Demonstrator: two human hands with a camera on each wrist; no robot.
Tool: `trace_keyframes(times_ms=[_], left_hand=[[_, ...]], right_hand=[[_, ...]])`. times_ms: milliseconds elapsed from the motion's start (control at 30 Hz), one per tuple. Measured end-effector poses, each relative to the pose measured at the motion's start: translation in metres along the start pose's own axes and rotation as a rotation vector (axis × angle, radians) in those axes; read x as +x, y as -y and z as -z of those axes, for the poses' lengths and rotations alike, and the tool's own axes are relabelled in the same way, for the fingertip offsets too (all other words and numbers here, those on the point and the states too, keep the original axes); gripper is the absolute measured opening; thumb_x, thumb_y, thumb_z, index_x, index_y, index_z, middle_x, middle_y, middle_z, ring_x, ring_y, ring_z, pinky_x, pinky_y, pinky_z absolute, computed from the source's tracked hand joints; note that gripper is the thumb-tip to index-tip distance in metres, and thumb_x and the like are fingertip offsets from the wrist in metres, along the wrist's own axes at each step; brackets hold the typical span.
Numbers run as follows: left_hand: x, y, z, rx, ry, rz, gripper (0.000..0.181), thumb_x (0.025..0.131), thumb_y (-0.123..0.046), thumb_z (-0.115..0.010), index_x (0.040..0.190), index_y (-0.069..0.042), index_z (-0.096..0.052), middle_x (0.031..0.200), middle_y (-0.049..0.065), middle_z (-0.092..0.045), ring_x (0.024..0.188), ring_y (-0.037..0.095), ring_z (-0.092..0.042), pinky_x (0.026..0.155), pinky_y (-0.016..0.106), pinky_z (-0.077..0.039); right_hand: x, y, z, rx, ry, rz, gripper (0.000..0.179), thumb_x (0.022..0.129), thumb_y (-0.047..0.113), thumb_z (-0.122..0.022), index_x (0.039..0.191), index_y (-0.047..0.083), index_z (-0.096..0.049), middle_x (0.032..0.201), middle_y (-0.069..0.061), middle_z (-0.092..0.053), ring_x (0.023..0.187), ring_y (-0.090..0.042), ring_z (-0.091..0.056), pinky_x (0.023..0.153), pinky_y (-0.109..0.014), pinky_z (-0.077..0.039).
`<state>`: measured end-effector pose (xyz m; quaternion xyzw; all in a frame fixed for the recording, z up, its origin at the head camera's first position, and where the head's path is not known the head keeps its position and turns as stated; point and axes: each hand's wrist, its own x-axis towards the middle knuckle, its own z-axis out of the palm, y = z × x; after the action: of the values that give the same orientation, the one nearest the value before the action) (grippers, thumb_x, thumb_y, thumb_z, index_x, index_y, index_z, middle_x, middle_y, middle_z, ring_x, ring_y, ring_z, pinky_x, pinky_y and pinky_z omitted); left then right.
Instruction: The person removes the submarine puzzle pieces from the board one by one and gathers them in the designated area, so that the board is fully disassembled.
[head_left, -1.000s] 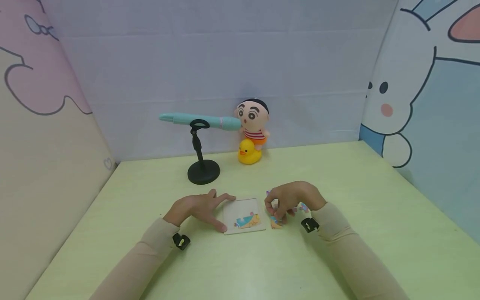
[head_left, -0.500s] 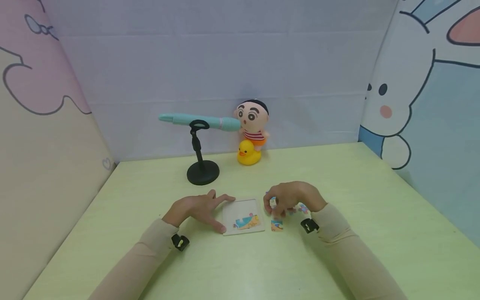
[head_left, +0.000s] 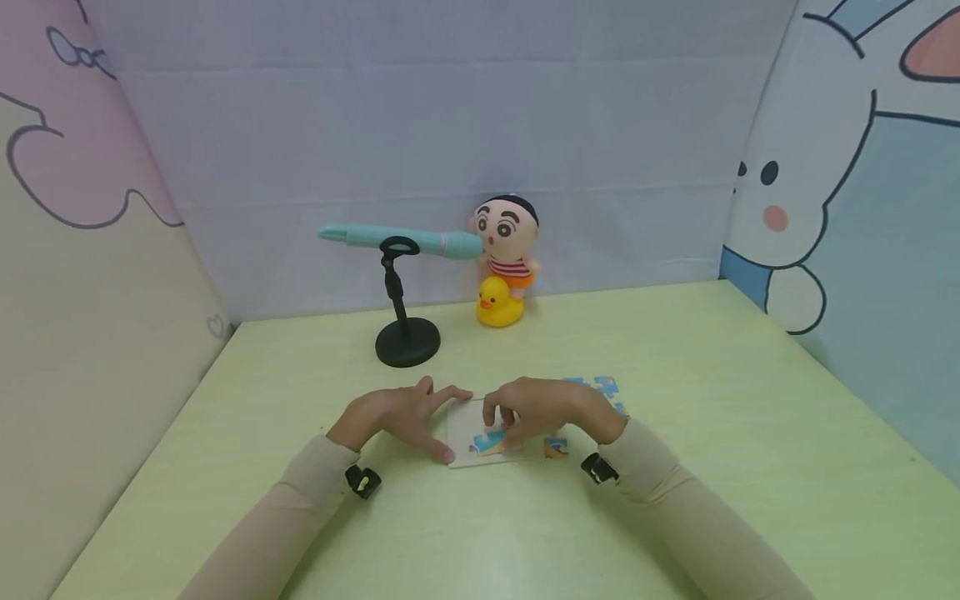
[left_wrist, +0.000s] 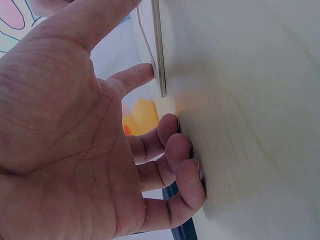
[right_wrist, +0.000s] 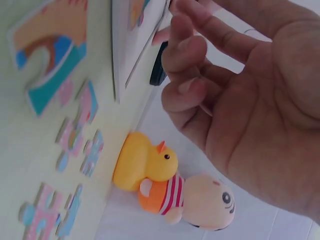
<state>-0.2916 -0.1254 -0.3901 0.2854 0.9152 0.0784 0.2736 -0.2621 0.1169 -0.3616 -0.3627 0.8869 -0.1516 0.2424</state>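
Observation:
A square puzzle tray [head_left: 461, 425] lies on the table, with a few joined puzzle pieces [head_left: 487, 442] near its front edge. My left hand [head_left: 401, 417] rests at the tray's left side, thumb at the near corner and index finger at the far corner. Its other fingers rest loosely bent on the table in the left wrist view. My right hand [head_left: 540, 410] is over the tray's right part, fingers bent, thumb and index tips near the joined pieces. Whether a piece sits between those tips is hidden. One loose puzzle piece [head_left: 556, 447] lies just right of the tray.
More loose puzzle pieces [head_left: 606, 386] lie behind and under the right wrist. At the back stand a yellow rubber duck [head_left: 498, 304], a plush doll [head_left: 510, 237] and a black stand [head_left: 406, 342] holding a turquoise pen-shaped object [head_left: 427, 242]. Printed cloth walls enclose the table.
My right hand has moved left from the loose pieces to over the tray, uncovering more pieces behind it. The left hand and the tray have stayed in place.

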Motion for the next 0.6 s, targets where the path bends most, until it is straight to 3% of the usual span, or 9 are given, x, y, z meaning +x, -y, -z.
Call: trace_keyframes(times_ms=[100, 300, 600], left_hand=[[0.000, -0.001, 0.000, -0.002, 0.002, 0.003, 0.093, 0.077, -0.060, -0.078, 0.153, -0.038, -0.028, 0.113, 0.009, -0.041, 0.097, 0.027, -0.053, 0.082, 0.042, -0.046], [-0.003, -0.001, 0.000, -0.016, 0.006, -0.006, 0.093, 0.078, -0.058, -0.078, 0.154, -0.036, -0.028, 0.113, 0.009, -0.041, 0.097, 0.028, -0.052, 0.081, 0.042, -0.045], [-0.001, 0.000, 0.002, 0.012, 0.008, -0.013, 0.093, 0.078, -0.060, -0.078, 0.154, -0.037, -0.027, 0.111, 0.008, -0.041, 0.093, 0.025, -0.052, 0.078, 0.037, -0.044]], right_hand=[[0.003, 0.005, -0.004, -0.027, -0.028, 0.018, 0.025, 0.091, 0.017, -0.075, 0.113, 0.012, -0.063, 0.097, 0.000, -0.060, 0.086, -0.013, -0.053, 0.081, -0.028, -0.046], [0.007, 0.010, -0.010, -0.031, -0.021, -0.027, 0.024, 0.091, 0.015, -0.075, 0.112, 0.010, -0.064, 0.094, 0.002, -0.058, 0.086, -0.013, -0.054, 0.084, -0.029, -0.047], [0.007, 0.010, -0.013, -0.043, -0.010, -0.031, 0.019, 0.089, 0.016, -0.076, 0.102, 0.009, -0.063, 0.082, 0.005, -0.055, 0.075, -0.011, -0.051, 0.073, -0.026, -0.045]])
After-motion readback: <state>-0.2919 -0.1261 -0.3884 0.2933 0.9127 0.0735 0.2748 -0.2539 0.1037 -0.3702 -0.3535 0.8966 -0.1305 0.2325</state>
